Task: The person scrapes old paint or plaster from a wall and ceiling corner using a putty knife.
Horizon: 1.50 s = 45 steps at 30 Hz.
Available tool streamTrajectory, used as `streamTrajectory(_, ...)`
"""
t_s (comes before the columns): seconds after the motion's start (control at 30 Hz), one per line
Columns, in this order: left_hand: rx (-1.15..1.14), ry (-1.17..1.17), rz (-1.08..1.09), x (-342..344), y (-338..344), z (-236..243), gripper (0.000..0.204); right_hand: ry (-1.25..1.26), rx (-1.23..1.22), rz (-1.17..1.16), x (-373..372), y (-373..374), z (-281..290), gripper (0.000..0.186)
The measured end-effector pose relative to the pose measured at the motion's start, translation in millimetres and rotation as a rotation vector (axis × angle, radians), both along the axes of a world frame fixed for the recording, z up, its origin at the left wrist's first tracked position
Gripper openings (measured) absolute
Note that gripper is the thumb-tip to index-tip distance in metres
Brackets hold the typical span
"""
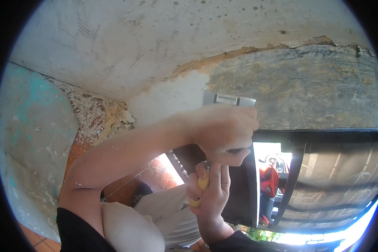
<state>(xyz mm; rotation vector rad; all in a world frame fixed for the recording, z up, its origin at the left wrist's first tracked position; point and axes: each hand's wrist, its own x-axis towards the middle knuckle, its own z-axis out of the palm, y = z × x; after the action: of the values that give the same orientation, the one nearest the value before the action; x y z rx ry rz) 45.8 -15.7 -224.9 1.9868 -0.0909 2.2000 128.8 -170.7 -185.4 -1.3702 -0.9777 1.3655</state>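
My left hand [227, 130] is closed at the wall, its arm crossing from the lower left. A wide metal putty knife blade [229, 99] with a barcode sticker shows just above its knuckles, flat near the wall. Something dark shows inside the fist. Below it, my right hand [214, 191] is wrapped round a yellow handle [203, 183]. A short metal part rises from that handle and disappears under my left hand, so whether it joins the blade is hidden. Smooth white filler [172, 98] on the wall lies left of the blade, with bare grey wall [298, 86] to the right.
A ragged plaster edge [248, 50] runs above the grey area. Crumbling plaster [94, 113] marks the corner at left, beside a turquoise-stained wall [33, 122]. A patterned brown panel [327, 185] hangs at right, next to a red object [268, 180] behind a gap.
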Motion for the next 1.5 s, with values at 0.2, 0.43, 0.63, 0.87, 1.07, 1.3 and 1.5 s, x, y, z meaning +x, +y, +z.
streamTrajectory(0.2,0.033,-0.042,-0.018,-1.0,7.7,3.1,0.03,-0.075,-0.029,-0.042,-6.1,2.8,7.6,0.022)
streamTrajectory(0.43,-0.005,0.0,0.058,-4.1,5.3,3.0,0.029,-0.106,0.013,-0.005,-2.0,3.0,2.0,0.023)
streamTrajectory(0.63,-0.011,-0.013,-0.009,2.2,1.2,2.6,0.028,-0.062,-0.002,-0.008,5.2,-1.9,4.0,0.021)
streamTrajectory(0.87,0.019,0.013,0.044,5.7,-1.0,-1.6,0.028,-0.056,-0.001,-0.045,4.0,-0.9,-1.7,0.021)
streamTrajectory(1.07,0.024,-0.038,0.057,-5.5,8.9,4.8,0.031,-0.034,0.023,-0.017,-5.7,6.3,-0.9,0.021)
streamTrajectory(1.3,0.017,-0.04,0.054,-6.9,7.5,1.2,0.031,-0.046,-0.015,-0.03,-10.6,3.8,3.9,0.022)
streamTrajectory(1.5,0.019,-0.004,0.063,-5.3,8.0,-1.3,0.03,-0.152,0.012,-0.031,-7.6,4.5,-4.0,0.021)
